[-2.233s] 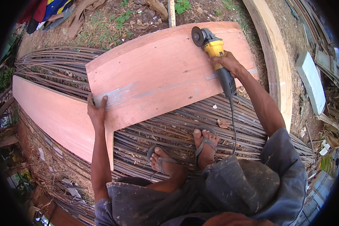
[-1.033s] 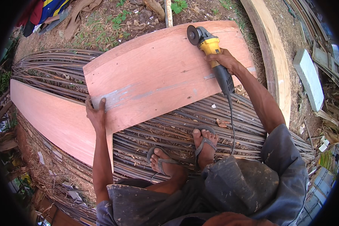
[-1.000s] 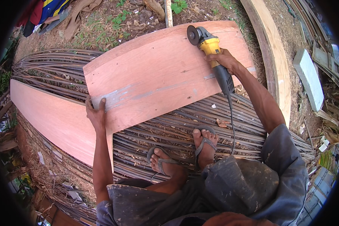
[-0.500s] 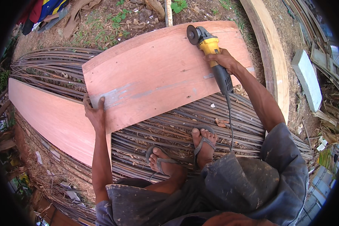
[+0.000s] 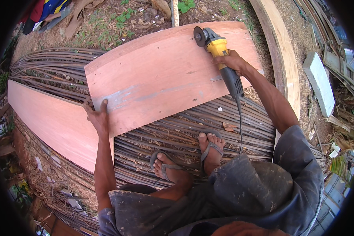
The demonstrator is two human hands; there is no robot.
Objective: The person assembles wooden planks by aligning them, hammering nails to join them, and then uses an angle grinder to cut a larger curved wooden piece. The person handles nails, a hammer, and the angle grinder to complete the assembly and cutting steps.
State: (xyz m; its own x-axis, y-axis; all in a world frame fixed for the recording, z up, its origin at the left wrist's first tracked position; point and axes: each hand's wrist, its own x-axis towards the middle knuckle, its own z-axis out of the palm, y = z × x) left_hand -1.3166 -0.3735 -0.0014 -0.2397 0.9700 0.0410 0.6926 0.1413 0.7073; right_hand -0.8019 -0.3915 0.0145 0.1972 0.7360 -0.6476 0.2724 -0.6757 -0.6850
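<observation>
A yellow and black angle grinder [image 5: 218, 49] is held in my right hand [image 5: 230, 63], closed around its body. Its dark disc [image 5: 200, 36] points to the far left, above the reddish plywood board [image 5: 153, 78]. A cord runs from its rear end toward my lap. My left hand [image 5: 97, 116] grips the left end of that board, thumb on top and fingers at the edge, partly hidden. Grey smears mark the board's face near the thumb. A second plywood piece [image 5: 53, 120] lies to the left, beside my left hand.
Long thin rods [image 5: 185, 128] lie under the boards and around my sandalled feet [image 5: 210, 151]. A thick timber plank [image 5: 281, 51] runs along the right, with a pale block [image 5: 319, 82] beyond it. Colourful cloth [image 5: 51, 10] shows at the far left.
The whole view has shifted slightly. Both hands keep their hold, and the grinder stays over the same part of the board.
</observation>
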